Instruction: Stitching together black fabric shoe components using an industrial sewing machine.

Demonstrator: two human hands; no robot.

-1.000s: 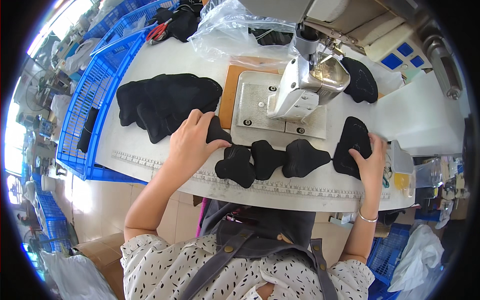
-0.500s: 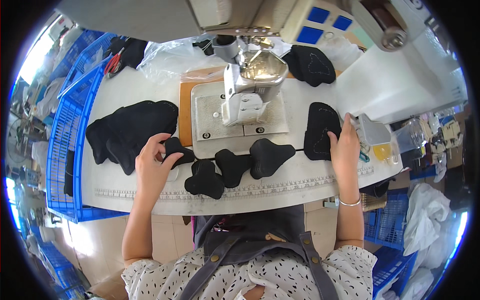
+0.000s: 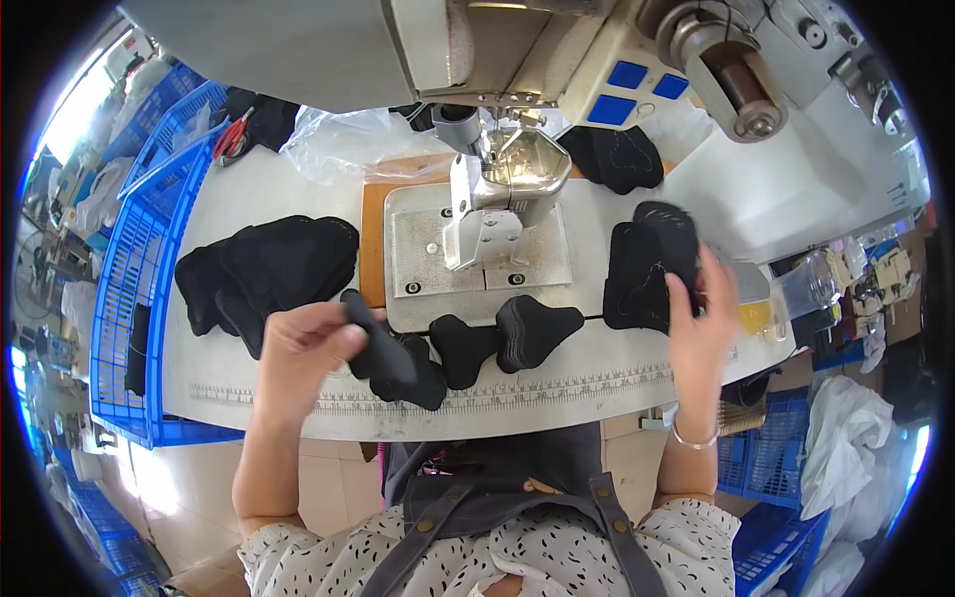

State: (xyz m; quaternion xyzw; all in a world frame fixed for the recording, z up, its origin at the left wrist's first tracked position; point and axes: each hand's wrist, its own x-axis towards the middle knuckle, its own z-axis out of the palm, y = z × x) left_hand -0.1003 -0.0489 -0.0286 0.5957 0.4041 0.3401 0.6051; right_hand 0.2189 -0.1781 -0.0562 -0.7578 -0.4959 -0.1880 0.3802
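Head view, black piece point(image 3: 384, 356), upper end pinched in left fingers point(image 3: 316, 316)

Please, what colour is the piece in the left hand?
The piece in the left hand is dark, nearly black; the head view shows it best.

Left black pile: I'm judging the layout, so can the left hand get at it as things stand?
Probably yes: the left hand is right beside the pile, with nothing visibly between, though the hand holds a black piece.
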